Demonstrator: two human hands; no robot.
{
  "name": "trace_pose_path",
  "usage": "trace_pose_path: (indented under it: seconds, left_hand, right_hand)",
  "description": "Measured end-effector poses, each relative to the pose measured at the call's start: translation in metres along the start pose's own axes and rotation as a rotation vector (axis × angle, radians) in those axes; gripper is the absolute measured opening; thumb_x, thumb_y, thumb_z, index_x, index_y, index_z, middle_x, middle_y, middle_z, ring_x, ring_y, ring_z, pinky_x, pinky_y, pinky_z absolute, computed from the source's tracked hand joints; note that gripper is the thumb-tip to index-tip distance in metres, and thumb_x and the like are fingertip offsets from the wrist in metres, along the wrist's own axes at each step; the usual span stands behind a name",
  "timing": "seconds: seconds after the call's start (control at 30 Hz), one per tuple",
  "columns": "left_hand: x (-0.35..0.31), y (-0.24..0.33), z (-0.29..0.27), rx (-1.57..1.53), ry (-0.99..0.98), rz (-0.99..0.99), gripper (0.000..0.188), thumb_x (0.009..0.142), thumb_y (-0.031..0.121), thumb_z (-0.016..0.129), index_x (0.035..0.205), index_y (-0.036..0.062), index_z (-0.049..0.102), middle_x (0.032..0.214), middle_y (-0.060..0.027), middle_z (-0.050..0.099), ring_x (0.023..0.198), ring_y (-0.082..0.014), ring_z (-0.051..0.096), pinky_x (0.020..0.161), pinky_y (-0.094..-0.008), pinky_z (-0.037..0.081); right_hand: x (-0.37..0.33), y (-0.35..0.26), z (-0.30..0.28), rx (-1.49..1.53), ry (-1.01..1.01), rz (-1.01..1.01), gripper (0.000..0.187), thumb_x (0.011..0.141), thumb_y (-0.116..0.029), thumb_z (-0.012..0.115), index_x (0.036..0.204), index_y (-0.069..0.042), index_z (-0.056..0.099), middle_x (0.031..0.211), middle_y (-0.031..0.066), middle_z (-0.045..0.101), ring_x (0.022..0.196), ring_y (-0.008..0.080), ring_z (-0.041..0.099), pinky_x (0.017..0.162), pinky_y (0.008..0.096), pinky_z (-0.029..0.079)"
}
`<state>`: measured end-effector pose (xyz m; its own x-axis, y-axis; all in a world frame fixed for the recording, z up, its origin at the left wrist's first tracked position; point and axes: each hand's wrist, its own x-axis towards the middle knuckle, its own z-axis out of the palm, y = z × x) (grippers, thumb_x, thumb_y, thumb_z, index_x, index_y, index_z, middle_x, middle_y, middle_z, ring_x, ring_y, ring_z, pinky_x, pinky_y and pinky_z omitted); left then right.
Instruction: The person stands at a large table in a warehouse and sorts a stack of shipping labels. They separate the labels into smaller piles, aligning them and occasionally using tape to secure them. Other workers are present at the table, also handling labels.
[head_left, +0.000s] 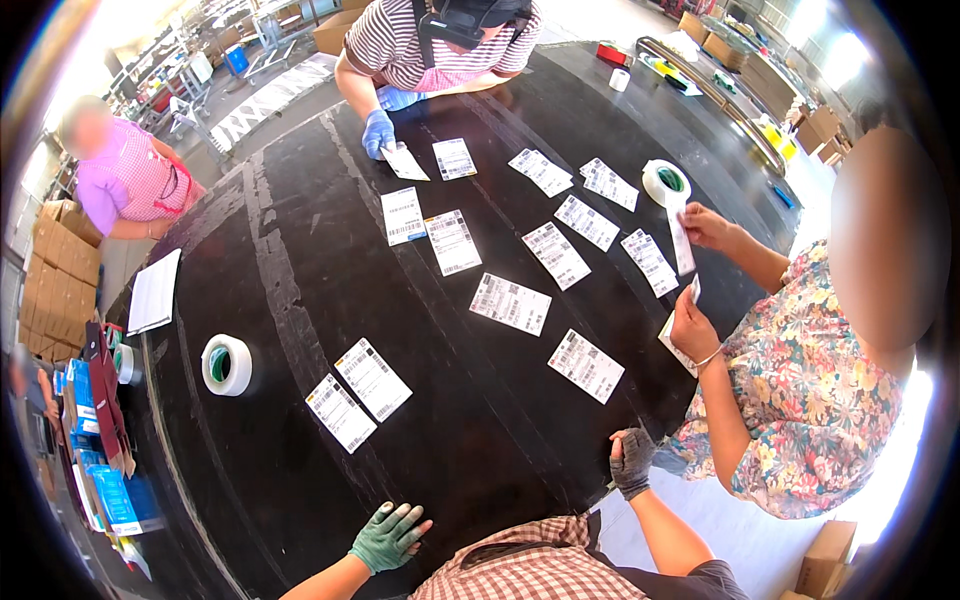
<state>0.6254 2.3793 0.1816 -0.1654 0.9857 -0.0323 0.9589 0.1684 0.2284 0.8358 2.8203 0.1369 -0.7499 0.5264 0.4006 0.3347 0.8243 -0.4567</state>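
Bench (470, 420), broad, flat and black, scuffed with pale worn streaks; carries the labels listed below. Co-worker in a floral short-sleeved shirt (800, 400), at its right side, bare hands (708, 228) on a white strip (681, 245) that runs from a roll. Co-worker in a striped top (385, 45), at the far edge, one blue-gloved hand (379, 133) on the end of a label. Step in hand, by judgement: labels set out for handling, the wearer's part at a pause. Left hand (390, 537), green-gloved, flat on the near bench; grip spread, fingers apart, holding nothing. Right hand (632, 463), in a dark fingerless glove, at the near edge; fingers curled, cannot tell whether on anything. Next move would likely call for a light pinch at a paper edge. White rectangular paper labels (508, 303), black-printed with barcodes, thin and flat, scattered mid-bench, some overlapping; two lie side by side beyond the left hand. White tape roll with green-lined core (241, 362), left of that pair; similar roll (652, 183) near the right edge.
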Motion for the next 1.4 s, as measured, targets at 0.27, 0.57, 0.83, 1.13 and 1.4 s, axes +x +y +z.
trace_pose_path:
  seconds: [0.27,0.57,0.83,1.13,1.4]
  left_hand:
    - [0.001,-0.002,0.001,-0.015,-0.026,-0.008,0.045,0.087,0.033,0.055,0.130,0.0185,0.056,0.134,-0.0058,0.052,0.125,-0.0231,0.046,0.110,-0.0447,0.029]
    - [0.001,-0.001,0.010,-0.039,-0.009,-0.023,0.049,0.082,0.029,0.058,0.129,0.0171,0.055,0.136,-0.0087,0.050,0.126,-0.0270,0.044,0.112,-0.0475,0.026]
    - [0.001,0.004,0.012,-0.055,0.015,-0.015,0.049,0.087,0.028,0.051,0.135,0.0187,0.049,0.138,-0.0100,0.046,0.129,-0.0287,0.041,0.112,-0.0498,0.027]
    - [-0.005,0.003,0.025,-0.007,-0.076,-0.065,0.048,0.080,0.029,0.062,0.126,0.0163,0.057,0.133,-0.0081,0.050,0.122,-0.0253,0.046,0.108,-0.0460,0.031]
    - [0.003,0.011,0.000,-0.005,0.114,-0.114,0.056,0.090,0.033,0.052,0.143,0.0184,0.041,0.147,-0.0079,0.040,0.136,-0.0233,0.036,0.117,-0.0431,0.020]
  right_hand:
    - [0.000,0.001,0.005,0.006,-0.025,0.003,0.003,0.087,-0.007,0.053,0.084,-0.007,0.055,0.078,0.0095,0.059,0.075,0.0291,0.056,0.070,0.0408,0.045]
    - [0.010,-0.005,0.001,-0.013,-0.031,-0.006,0.009,0.089,-0.011,0.051,0.082,-0.007,0.056,0.077,0.0099,0.058,0.075,0.0301,0.057,0.068,0.0410,0.046]
    - [0.005,-0.007,-0.005,0.021,0.002,0.017,0.003,0.085,-0.009,0.056,0.085,-0.008,0.059,0.078,0.0101,0.060,0.074,0.0309,0.058,0.068,0.0422,0.045]
    - [-0.003,-0.004,0.006,-0.015,0.114,-0.082,0.005,0.085,-0.005,0.057,0.083,-0.009,0.060,0.080,0.0101,0.063,0.072,0.0291,0.061,0.062,0.0402,0.049]
    - [-0.018,0.013,0.012,-0.061,0.061,-0.081,0.007,0.085,-0.013,0.053,0.079,-0.009,0.055,0.077,0.0102,0.057,0.073,0.0303,0.057,0.065,0.0441,0.044]
